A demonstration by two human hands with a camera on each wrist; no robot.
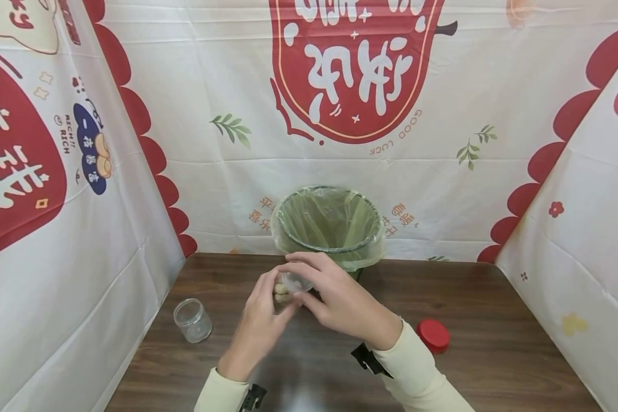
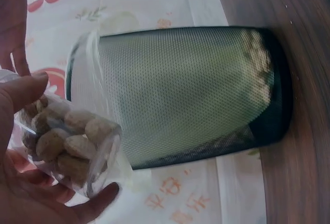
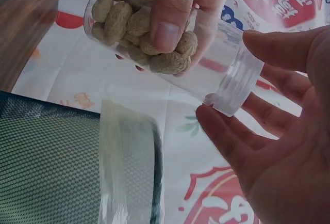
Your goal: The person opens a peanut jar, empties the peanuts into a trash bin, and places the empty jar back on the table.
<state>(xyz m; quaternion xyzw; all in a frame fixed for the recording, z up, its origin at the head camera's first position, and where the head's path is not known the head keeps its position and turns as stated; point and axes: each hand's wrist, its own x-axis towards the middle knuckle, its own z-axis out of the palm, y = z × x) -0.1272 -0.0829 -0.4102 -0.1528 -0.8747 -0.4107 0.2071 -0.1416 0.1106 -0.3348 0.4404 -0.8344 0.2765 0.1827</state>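
Note:
A clear plastic jar (image 3: pixel 211 74) of unshelled peanuts (image 3: pixel 117 21) is held tilted over the table's far side, close to the bin's near rim. My left hand (image 1: pixel 261 320) grips the jar's body, its thumb lying along the side in the right wrist view. The peanuts sit toward the jar's base. At the threaded neck, my right hand (image 1: pixel 335 297) pinches the rim between thumb and fingers. No lid shows on this neck. Behind the hands stands a dark mesh bin (image 2: pixel 180 90) with a pale see-through liner (image 1: pixel 335 217) folded over its rim.
A second clear jar (image 1: pixel 193 321), lidless, stands at the left of the brown table (image 1: pixel 474 303). A red lid (image 1: pixel 434 336) lies to the right of my right arm. Light brown lumps (image 2: pixel 258 64) show through the mesh near the bin's bottom. Printed cloth (image 1: pixel 195 166) hangs behind.

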